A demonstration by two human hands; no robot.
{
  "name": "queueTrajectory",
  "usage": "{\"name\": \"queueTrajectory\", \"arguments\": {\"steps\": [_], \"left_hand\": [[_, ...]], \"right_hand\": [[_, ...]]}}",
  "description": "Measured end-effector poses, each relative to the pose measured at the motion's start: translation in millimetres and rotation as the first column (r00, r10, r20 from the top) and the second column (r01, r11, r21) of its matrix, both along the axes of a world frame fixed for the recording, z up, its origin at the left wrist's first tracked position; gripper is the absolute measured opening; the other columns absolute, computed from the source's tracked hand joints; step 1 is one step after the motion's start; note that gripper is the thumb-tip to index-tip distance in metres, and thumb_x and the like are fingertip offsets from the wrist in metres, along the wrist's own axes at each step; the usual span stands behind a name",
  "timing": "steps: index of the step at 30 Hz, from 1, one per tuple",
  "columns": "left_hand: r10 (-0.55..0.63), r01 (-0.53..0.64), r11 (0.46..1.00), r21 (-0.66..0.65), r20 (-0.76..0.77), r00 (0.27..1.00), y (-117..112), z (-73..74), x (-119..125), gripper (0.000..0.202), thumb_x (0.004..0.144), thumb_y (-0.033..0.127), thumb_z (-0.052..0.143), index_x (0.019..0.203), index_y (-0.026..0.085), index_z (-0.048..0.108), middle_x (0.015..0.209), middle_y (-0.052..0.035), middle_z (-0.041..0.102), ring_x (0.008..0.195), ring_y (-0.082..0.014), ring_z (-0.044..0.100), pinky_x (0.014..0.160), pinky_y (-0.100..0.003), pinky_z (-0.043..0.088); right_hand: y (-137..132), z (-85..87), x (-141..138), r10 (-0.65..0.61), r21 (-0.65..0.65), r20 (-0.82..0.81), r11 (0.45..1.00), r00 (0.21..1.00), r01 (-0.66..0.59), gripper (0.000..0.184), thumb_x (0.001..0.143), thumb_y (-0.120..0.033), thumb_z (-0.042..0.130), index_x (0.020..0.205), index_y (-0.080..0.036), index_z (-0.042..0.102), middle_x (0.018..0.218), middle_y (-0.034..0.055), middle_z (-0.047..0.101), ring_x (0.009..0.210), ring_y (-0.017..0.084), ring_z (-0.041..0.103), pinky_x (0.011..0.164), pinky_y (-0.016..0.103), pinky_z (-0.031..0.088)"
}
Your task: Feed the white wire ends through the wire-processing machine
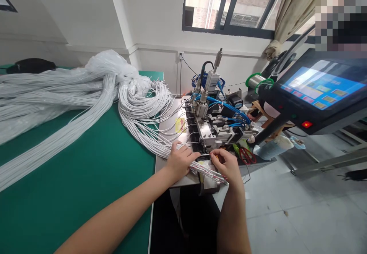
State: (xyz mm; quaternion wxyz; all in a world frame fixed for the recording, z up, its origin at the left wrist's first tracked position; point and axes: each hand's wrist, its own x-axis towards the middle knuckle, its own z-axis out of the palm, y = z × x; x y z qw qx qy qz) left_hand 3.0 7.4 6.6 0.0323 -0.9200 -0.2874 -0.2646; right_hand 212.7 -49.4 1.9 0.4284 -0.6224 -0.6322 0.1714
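My left hand point(179, 162) is closed over a bundle of thin white cables point(146, 139), its thumb reaching toward the machine. From under it the bundle's loose ends point(210, 173), with reddish marks, stick out to the right. Between my hands runs a single white cable point(204, 155) along the front of the machine. My right hand point(228, 164) pinches the end of that cable between thumb and fingertips. Just beyond both hands stands a metal machine point(205, 126) with blue air hoses, and several white cables lead into its black row of slots.
Long white cables point(65, 143) in clear plastic lie across the green table point(94, 196) on the left. A touchscreen panel point(323, 88) hangs at the right. A green-rimmed wire spool point(258, 83) and red-handled scissors point(248, 155) are near the machine. Another person is partly visible at upper right.
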Motion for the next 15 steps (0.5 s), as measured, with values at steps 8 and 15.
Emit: {"name": "queueTrajectory", "arguments": {"steps": [8, 15], "left_hand": [[0.005, -0.005, 0.999, -0.042, -0.004, 1.0, 0, -0.3, 1, 0.041, 0.072, 0.012, 0.057, 0.11, 0.027, 0.061, 0.087, -0.0011, 0.066, 0.086, -0.0199, 0.057, 0.093, -0.043, 0.025], [0.014, -0.016, 0.996, -0.085, -0.016, 1.0, -1, -0.7, 2, 0.052, 0.068, 0.006, 0.056, 0.116, 0.026, 0.059, 0.1, -0.0032, 0.067, 0.093, -0.0208, 0.057, 0.092, -0.043, 0.026]], "right_hand": [[6, -0.9, 2, 0.009, 0.001, -0.001, 1.0, 1.0, -0.009, 0.025, 0.087, -0.039, 0.053, 0.074, -0.019, 0.062, 0.067, 0.003, 0.06, 0.059, 0.016, 0.05, 0.057, 0.027, 0.039], [16, -14.6, 7, 0.053, -0.054, -0.225, 0.996, 0.973, -0.067, 0.029, 0.085, -0.043, 0.053, 0.069, -0.019, 0.054, 0.061, -0.0016, 0.047, 0.058, 0.014, 0.042, 0.055, 0.025, 0.033]]}}
